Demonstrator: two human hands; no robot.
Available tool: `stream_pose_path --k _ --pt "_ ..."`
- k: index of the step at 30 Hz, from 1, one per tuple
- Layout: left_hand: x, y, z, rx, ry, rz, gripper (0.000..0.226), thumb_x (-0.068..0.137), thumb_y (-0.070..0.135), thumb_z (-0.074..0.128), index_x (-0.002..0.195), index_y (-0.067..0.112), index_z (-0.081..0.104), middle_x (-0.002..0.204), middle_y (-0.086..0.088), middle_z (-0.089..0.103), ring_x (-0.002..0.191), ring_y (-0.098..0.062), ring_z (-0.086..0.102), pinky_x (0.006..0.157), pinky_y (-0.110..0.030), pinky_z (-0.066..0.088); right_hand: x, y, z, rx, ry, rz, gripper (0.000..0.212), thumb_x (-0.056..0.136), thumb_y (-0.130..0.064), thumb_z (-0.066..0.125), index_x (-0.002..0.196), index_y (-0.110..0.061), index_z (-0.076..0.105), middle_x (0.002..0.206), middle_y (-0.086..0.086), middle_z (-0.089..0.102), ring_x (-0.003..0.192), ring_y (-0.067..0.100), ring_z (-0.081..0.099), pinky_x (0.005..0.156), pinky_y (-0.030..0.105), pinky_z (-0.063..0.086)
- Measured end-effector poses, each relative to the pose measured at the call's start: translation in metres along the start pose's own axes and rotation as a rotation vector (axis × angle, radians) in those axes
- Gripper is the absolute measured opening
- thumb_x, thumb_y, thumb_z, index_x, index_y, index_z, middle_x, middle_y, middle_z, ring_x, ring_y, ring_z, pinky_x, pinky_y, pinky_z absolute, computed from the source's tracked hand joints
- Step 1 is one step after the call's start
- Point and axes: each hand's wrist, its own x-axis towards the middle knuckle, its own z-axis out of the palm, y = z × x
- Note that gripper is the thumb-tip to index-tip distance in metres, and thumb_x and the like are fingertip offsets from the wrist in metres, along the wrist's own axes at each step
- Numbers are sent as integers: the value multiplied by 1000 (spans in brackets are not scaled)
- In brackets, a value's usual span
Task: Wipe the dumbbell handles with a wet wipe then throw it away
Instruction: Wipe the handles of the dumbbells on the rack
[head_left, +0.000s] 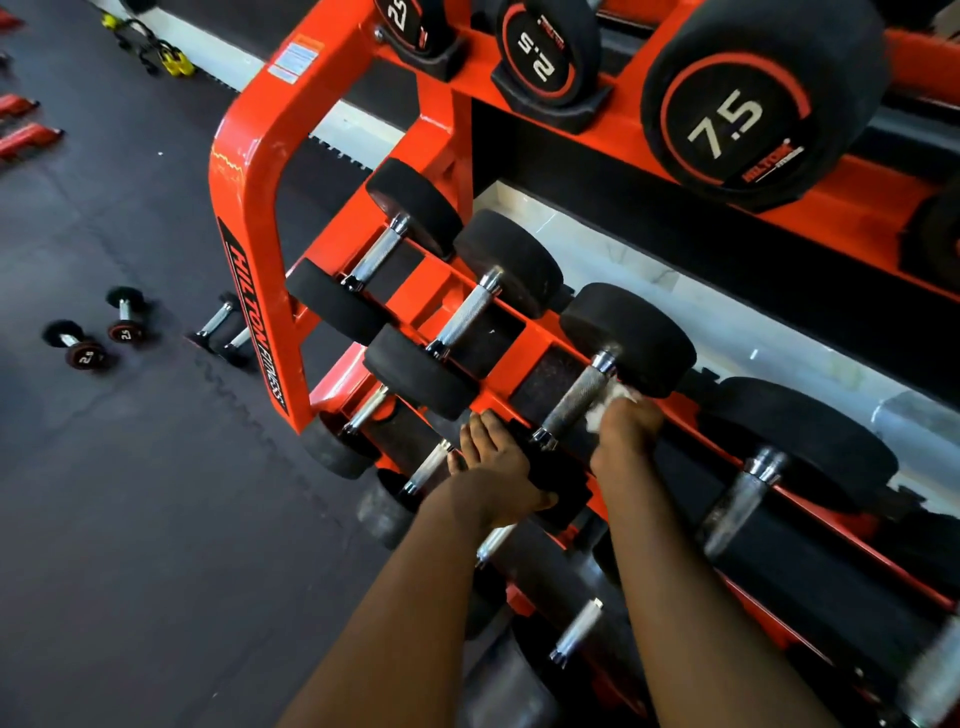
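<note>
My right hand (626, 434) pinches the wet wipe (605, 409) against the dumbbell handle (574, 402) — by its far head. My left hand (493, 467) rests on the near head (561, 470), fingers straight.

One head-worn view looks steeply down — close over the orange rack (249, 208), floor (130, 493) at left.
</note>
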Motion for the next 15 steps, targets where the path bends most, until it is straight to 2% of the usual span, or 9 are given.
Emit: stream_pose_path --k 1,4,8,10,12,13,15 --pt "1 1 0 -3 7 -1 127 89 42 74 152 2 -29 163 -18 -30 152 -34 -23 123 -52 -5 1 -3 7 10 18 -14 21 95 -16 50 104 -5 66 116 20 66 93 27 63 90 44 51" --pt "3 2 0 10 6 -5 126 89 42 74 152 2 -28 163 -16 -29 152 -33 -22 124 -52 -5 2 0 19 71 74 -43 31 88 -17 52 111 -5 69 113 18 69 108 34 66 99 50 51" --pt "3 2 2 45 3 -8 126 89 46 72 152 1 -28 163 -17 -29 152 -33 -23 123 -53 -5 -12 -7 21 -3 70 -131 32 96 -6 46 122 -2 65 118 18 67 109 32 65 98 44 52" --pt "4 3 1 42 13 -13 126 90 44 72 152 1 -29 163 -17 -30 152 -33 -23 123 -55 -5 -8 -13 20 30 16 -109 35 98 -3 42 130 -1 56 127 20 61 117 35 60 97 41 51" --pt "2 5 1 47 11 -16 126 90 44 72 151 2 -29 163 -18 -30 152 -34 -22 124 -56 -3 -7 -22 15 64 -30 -42 38 101 -4 39 137 0 48 135 19 55 123 35 56 90 34 48" --pt "1 5 1 58 7 -16 125 90 45 71 151 2 -29 163 -18 -30 152 -34 -22 124 -56 -2 -10 -24 13 54 -33 -39 38 101 -3 38 136 2 49 133 20 56 122 33 57 88 33 47" --pt "-1 6 -1 71 -15 -18 125 91 46 70 151 1 -30 162 -18 -30 152 -34 -21 124 -57 -1 -12 -16 9 112 -17 -68 33 97 3 40 122 4 61 117 16 63 105 27 64 86 32 49"
